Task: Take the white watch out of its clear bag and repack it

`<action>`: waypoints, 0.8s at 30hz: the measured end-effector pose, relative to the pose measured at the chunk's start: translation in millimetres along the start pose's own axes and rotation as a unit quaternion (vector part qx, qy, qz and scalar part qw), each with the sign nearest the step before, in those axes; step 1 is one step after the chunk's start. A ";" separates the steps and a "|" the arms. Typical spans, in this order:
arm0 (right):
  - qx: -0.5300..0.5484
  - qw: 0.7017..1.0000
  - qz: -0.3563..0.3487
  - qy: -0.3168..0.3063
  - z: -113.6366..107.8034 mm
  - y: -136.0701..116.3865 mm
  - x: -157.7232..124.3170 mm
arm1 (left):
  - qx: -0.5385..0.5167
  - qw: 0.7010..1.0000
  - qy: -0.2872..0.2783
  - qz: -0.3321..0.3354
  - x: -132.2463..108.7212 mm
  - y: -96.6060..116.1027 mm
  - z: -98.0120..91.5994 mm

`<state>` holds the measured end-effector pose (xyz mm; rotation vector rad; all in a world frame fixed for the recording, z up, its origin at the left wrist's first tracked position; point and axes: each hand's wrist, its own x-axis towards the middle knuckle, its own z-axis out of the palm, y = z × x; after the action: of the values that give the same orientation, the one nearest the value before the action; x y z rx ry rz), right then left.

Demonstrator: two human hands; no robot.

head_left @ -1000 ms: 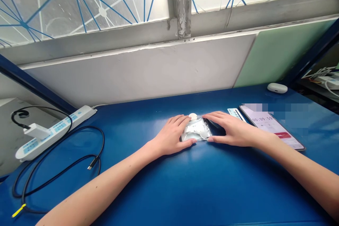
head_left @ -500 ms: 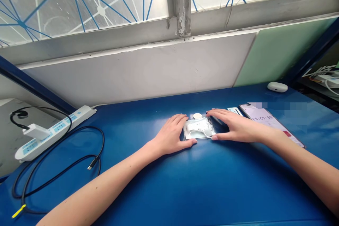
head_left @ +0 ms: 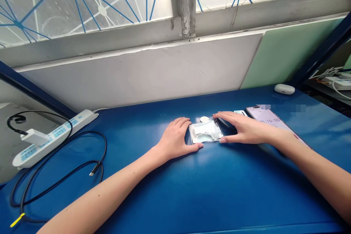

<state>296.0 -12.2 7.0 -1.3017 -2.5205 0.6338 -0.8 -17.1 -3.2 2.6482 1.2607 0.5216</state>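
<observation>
The clear packet (head_left: 206, 130), with white contents and a thin white cord inside, lies flat on the blue table (head_left: 175, 197) between the person's two hands. The left hand (head_left: 175, 140) is at its left side, loose and unclenched: the fingers reach toward the upper left corner, and the thumb stretches along just below the near edge, so the packet sits in front of the open palm rather than inside a grasp. The right hand (head_left: 242, 128) arches at the other end, thumb by the lower right corner and fingers by the upper right one, with a gap between them (whether those fingertips pinch the packet, one cannot tell). A white disc (head_left: 204, 119) shows at the packet's far edge, between the two sets of fingers. Beyond the right hand lie a card (head_left: 239, 112) and a phone (head_left: 267, 114), the phone partly hidden by the forearm.
</observation>
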 end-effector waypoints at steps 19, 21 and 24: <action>-0.010 1.000 -0.003 0.006 2.0 4.6 0.1 | -0.012 1.000 0.004 0.004 0.3 -2.3 0.6; -0.009 1.000 -0.003 0.007 1.8 2.9 0.2 | -0.011 1.000 0.002 0.005 0.1 -3.2 1.6; -0.010 1.000 -0.001 0.006 2.0 1.7 0.5 | -0.011 1.000 0.001 0.004 -0.2 -3.6 2.4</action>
<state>296.1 -11.5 4.5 -1.3063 -2.5244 0.6012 -2.5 -15.1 -6.5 2.6369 1.2367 0.5352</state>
